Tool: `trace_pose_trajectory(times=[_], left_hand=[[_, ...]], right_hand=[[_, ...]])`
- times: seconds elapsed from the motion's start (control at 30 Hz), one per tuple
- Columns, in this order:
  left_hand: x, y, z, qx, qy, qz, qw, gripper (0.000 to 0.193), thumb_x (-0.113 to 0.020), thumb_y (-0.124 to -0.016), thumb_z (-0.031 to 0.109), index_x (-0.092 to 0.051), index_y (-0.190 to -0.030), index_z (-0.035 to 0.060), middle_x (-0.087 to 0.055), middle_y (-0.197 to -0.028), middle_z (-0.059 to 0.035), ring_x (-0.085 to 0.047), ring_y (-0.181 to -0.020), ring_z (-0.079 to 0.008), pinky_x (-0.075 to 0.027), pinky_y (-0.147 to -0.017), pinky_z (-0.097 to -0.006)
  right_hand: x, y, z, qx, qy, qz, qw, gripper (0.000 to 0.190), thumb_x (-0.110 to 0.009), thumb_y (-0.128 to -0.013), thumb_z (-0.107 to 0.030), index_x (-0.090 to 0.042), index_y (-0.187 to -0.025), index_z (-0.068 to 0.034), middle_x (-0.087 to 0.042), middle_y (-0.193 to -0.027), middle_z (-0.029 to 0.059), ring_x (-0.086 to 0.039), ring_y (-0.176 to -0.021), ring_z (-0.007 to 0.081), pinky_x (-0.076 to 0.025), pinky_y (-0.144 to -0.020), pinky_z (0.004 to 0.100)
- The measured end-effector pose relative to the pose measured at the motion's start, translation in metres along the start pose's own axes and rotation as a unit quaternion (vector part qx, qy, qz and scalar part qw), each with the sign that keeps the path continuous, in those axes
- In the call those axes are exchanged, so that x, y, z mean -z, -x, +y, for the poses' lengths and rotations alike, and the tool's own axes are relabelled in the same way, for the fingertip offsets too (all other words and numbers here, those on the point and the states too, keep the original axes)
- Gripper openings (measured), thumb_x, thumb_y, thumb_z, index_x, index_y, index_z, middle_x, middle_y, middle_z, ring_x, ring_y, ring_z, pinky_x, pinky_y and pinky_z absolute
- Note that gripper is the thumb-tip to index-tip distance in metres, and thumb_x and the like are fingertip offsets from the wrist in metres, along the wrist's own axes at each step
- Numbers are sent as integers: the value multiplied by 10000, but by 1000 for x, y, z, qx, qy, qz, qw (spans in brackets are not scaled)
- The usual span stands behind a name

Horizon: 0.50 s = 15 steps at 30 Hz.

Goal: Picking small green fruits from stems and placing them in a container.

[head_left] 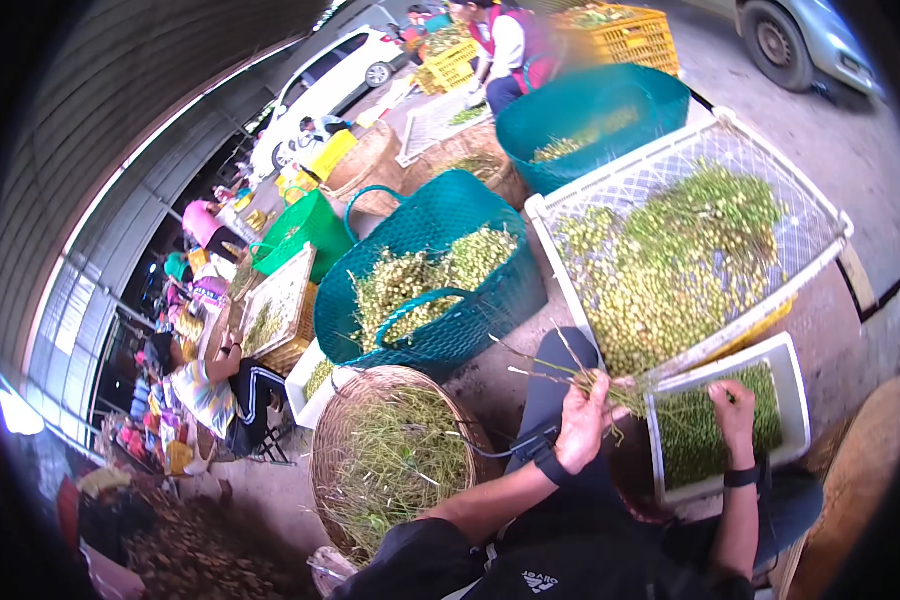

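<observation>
My left hand (583, 421) grips a bunch of thin stems (559, 366), whose bare brown ends point up and away from me. The bunch's greener side reaches toward a white plastic bin (793, 390). Small round green fruits (709, 442) fill much of that bin. My right hand (735, 420) is above them with its fingers curled together; whether something small is between the fingertips is hidden. Just beyond both hands lies a white mesh tray (810, 191) heaped with stalks of yellow-green round fruits (660, 277).
On my left stands a wicker basket (322, 457) full of stripped stems (405, 457). Teal woven baskets (435, 337) with fruit clusters are ahead. One person (210, 390) sits at left, another person (506, 45) at the far side. Parked vehicles (787, 45) stand beyond.
</observation>
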State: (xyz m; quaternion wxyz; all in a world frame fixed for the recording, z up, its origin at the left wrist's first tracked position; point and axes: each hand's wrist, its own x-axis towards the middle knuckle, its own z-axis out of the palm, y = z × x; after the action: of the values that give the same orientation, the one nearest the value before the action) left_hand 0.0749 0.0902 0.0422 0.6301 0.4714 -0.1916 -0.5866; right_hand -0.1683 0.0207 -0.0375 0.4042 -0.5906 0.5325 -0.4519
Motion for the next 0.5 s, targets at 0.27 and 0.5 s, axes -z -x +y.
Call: trace_pose_trajectory(times=[0.27,0.5], left_hand=[[28,19,40,-73,44,49,995,159,-485,-936,272,-459,-1018,138,-628,-1006,-79,-619,-908,-172,-522,-737,-326],[132,55,113,-203,71,320,923,296,-518,-913,275,-353,-1064,81,-583,-975,-120,-622,-816,-235,-547,-634,-387]], right_hand=[[31,-5,7,-264,-486,4,833,141,-541,-893,-164,-549,-992,-63,-486,-685,-36,-369,-458,21,-249,-326,153],[116,-16,29,-211,-689,65,690,265,-415,-958,-140,-498,-1170,-3,-565,-819,56,-296,-496,50,-211,-354,185]])
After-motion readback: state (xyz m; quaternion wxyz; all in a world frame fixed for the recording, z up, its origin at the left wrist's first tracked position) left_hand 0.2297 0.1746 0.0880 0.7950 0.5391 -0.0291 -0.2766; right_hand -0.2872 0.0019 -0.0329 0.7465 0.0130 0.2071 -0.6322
